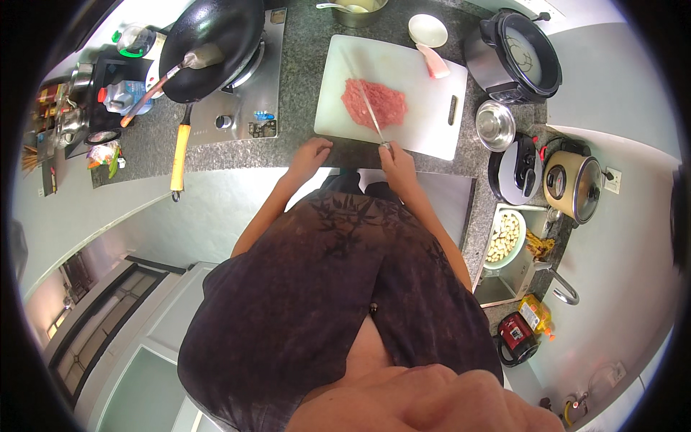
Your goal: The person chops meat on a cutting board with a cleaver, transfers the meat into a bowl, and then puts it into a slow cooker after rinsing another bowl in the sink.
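My right hand (398,166) is closed round the handle of a kitchen knife (371,110) at the near edge of a white plastic cutting board (426,127). The blade lies over a flattened heap of minced raw meat (390,102) on the board. At the board's far right corner rests a pale pink and white piece of raw meat or fat (433,62). My left hand (311,159) is at the counter's front edge, left of the board, its fingers loosely curled and holding nothing. Beyond the board stand a white bowl (427,30) and a metal bowl with a spoon (357,17).
Left, a black wok (189,81) with a spatula (202,56) sits on a gas hob (216,128), its handle jutting past the counter. Right are an open pressure cooker (480,59), a steel bowl (495,126), a rice cooker (567,178) and a sink (494,291) holding a bowl of pale pieces (505,237).
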Available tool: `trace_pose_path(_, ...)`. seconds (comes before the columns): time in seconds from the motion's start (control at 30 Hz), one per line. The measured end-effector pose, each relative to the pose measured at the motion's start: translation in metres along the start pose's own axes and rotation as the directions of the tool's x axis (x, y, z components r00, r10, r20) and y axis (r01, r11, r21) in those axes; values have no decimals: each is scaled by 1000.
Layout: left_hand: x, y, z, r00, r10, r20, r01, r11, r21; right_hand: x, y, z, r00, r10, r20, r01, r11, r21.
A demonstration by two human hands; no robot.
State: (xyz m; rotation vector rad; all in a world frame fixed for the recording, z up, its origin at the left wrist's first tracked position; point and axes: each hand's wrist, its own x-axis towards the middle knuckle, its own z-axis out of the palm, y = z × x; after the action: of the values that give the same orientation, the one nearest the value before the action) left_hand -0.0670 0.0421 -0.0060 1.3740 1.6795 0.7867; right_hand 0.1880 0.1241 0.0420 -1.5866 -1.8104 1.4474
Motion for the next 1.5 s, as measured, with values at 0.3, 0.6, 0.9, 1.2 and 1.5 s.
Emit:
trace_pose_path(0.3,3,1,2,997,-68,32,66,996,56,-5,-21,-13,998,67,9,-67,989,129)
trace_pose_path(0.6,7,-4,11,1000,-3,-15,3,1000,9,-2,-12,-5,999,21,41,-24,997,75)
trace_pose_path(0.9,9,-3,12,1000,-15,14,15,999,50,-8,-22,-13,997,-18,69,15,999,36)
trace_pose_path(1.2,11,-1,20,1000,-24,15,23,999,49,1,-7,-14,1000,24,-12,-23,998,57)
trace_pose_path(1.5,10,-2,26,1000,0,14,-1,998,63,3,6,-38,990,115,-85,-103,985,138)
